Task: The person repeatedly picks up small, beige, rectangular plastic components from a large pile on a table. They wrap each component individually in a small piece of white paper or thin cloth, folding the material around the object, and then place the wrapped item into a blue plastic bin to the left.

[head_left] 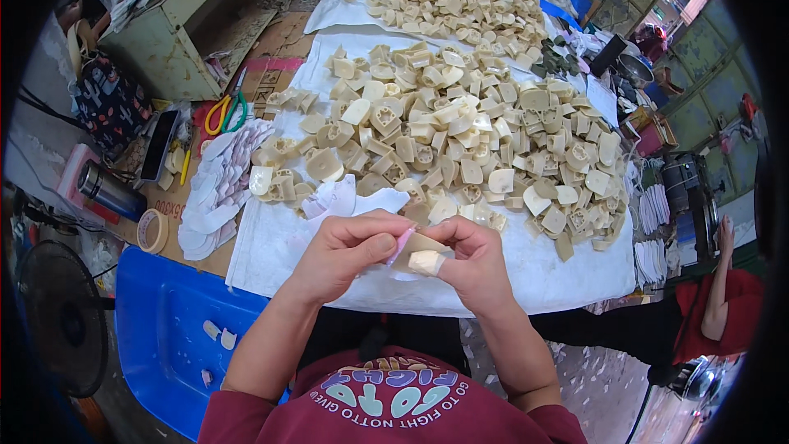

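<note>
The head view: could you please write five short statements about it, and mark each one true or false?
1. The left hand pinches a pink-edged piece, while the right hand holds a beige piece. True.
2. The right thumb is bare. False: a pale wrap covers its tip.
3. A few pale pieces lie in the blue tub. True.
4. The yellow-handled scissors lie in the tub. False: they lie on the table, near the white cut-outs.
5. The tape roll is left of the cut-outs. True.

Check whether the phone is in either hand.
No, the phone lies to the left, while the left hand pinches a pink piece and the right hand a beige piece.
</note>
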`<state>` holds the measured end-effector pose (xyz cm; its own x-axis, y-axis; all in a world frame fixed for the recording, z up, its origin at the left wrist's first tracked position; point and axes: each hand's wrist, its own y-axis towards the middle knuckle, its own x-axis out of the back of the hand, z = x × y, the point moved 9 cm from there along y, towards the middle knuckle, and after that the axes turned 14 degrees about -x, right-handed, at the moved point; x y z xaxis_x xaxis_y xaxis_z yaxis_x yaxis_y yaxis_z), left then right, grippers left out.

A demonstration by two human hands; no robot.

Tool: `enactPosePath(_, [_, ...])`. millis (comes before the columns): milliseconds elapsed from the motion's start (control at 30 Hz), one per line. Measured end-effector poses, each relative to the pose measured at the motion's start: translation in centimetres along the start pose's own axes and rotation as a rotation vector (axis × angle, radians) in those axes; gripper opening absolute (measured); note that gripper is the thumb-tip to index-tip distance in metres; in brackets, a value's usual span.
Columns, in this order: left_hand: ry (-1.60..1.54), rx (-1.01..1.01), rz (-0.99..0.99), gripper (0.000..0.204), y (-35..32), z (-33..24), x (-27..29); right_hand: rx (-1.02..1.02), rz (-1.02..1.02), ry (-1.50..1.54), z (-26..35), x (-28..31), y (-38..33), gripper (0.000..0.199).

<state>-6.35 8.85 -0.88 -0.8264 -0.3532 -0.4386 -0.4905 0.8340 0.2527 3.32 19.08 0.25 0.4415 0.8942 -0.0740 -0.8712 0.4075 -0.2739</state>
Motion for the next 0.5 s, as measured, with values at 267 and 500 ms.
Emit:
enactPosePath(267, [0.704,-0.378,0.065,0.006,0.6,-4.1,-1.7,0.037,-0.110,-0.269,0.8,-0.3,0.1,0.021])
enactPosePath(500, [0.788,-0.404,0.092,0.010,-0.1,-5.0,-2.6,0.081,-0.102,-0.379,1.6,-0.4,0.0,0.019])
